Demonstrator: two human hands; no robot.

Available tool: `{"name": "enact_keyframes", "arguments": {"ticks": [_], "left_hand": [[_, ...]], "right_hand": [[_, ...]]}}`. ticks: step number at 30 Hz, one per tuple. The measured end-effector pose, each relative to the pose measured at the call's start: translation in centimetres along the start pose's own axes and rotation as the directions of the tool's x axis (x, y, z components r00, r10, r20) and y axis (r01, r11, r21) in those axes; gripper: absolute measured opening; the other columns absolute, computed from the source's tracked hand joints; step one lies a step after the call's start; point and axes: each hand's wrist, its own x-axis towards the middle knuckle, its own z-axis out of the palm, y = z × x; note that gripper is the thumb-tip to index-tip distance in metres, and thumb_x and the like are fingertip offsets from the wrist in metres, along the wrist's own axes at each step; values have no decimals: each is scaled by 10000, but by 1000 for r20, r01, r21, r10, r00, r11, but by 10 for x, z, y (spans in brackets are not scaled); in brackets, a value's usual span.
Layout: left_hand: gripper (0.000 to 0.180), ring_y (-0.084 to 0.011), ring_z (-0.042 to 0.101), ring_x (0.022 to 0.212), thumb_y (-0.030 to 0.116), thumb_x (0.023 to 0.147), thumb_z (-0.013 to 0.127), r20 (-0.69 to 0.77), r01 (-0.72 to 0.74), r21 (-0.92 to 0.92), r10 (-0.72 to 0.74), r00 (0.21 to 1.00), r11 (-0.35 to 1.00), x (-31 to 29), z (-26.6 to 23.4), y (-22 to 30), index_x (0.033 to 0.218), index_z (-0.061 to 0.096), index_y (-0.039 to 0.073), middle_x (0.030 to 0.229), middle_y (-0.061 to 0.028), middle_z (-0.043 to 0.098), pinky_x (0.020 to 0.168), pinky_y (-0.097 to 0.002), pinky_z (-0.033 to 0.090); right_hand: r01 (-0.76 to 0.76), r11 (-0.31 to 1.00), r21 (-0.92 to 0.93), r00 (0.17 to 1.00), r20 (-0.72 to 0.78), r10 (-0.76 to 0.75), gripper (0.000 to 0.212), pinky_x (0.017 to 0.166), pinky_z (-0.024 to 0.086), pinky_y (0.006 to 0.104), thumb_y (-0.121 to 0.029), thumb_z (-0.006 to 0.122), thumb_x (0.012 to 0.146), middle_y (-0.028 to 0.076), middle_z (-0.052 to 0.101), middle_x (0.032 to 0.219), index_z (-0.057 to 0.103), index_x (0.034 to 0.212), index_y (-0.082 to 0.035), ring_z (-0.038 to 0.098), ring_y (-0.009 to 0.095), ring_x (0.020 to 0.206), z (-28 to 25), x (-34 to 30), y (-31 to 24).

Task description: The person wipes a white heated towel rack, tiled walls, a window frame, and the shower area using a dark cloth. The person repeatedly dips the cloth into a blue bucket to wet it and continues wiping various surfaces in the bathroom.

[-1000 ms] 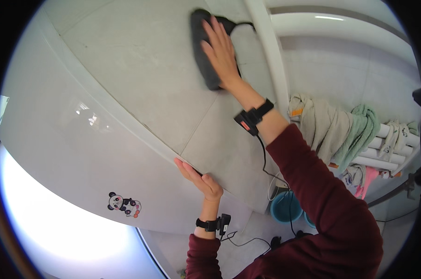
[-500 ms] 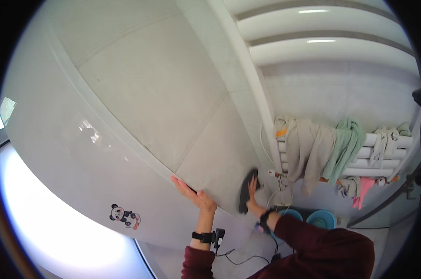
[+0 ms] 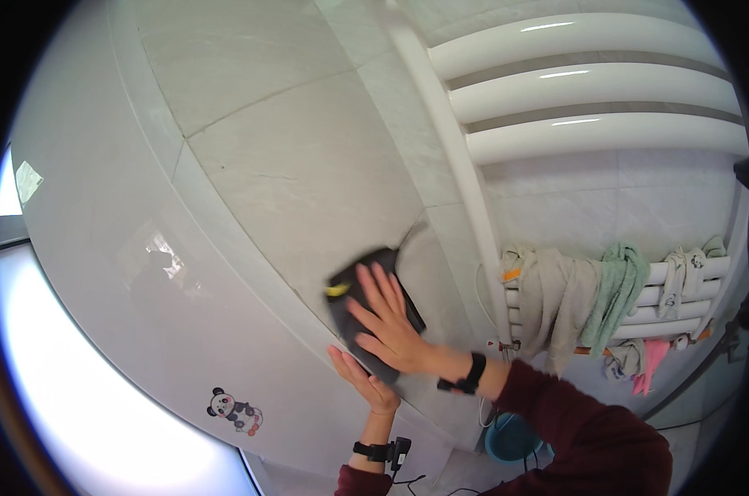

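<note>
My right hand (image 3: 392, 331) lies flat with fingers spread on a dark grey cloth (image 3: 344, 321), pressing it against the pale tiled surface (image 3: 300, 157). The cloth has a small yellow patch at its upper left corner, and its outline is blurred by motion. Just below it, my left hand (image 3: 368, 385) rests at the edge of the glossy white panel (image 3: 184, 331), its fingers stretched out and holding nothing. Black straps circle both my wrists. A panda sticker (image 3: 235, 411) is on the white panel, left of my left hand.
To the right stands a white ladder-like towel rail (image 3: 569, 91). Hanging on its lower bars are a beige towel (image 3: 550, 285), a green towel (image 3: 614, 289) and smaller cloths, one pink (image 3: 654, 364). A blue basin (image 3: 511, 441) stands below my right forearm, near black cables.
My right hand has moved left and up across the tiles with the cloth, from near the rail to above my left hand. The left hand remains at the panel's edge. The view has shifted.
</note>
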Motion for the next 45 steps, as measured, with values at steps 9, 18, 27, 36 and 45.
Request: {"name": "enact_keyframes", "arguments": {"ticks": [9,18,27,36,45], "left_hand": [[655,-421,173,1522,442,1097,216,-31,-39,45,41,999,998,-3,4,-2,1596,197,18,1649,-259,151,1219,-535,166],[616,-426,167,1524,380,1096,269,-48,-41,0,41,998,999,-10,5,-10,1593,215,18,1648,-277,130,1218,-530,165],[626,-440,133,1529,376,1096,271,-14,21,61,-20,1000,998,-11,3,-6,1601,169,21,1653,-282,83,1216,-556,147],[832,-376,196,1520,539,1051,327,-104,228,60,-221,970,972,-1,13,10,1581,121,-68,1657,-250,117,1217,-484,176],[753,-360,247,1492,457,1063,316,-151,208,2,-205,967,978,-5,19,6,1591,85,-27,1648,-220,132,1202,-492,246]], "right_hand": [[581,765,-277,766,-131,-629,464,1135,236,587,-377,510,964,140,350,1520,511,1398,-213,312,407,1395,-43,304,-25],[7,966,-258,946,-313,-90,646,1223,114,572,-538,317,1035,86,202,1680,267,1602,-231,154,364,1539,-96,470,35],[114,955,-275,896,-387,-219,615,1229,166,486,-444,367,1071,162,257,1646,297,1582,-109,198,352,1526,-88,354,157],[7,978,-208,915,-393,-90,600,1217,132,545,-388,340,1083,216,182,1656,268,1588,-73,160,428,1520,-40,111,160],[-435,900,-25,846,-353,399,590,1212,123,573,-217,470,1003,168,151,1673,330,1560,-78,144,419,1528,8,-111,146]]}}
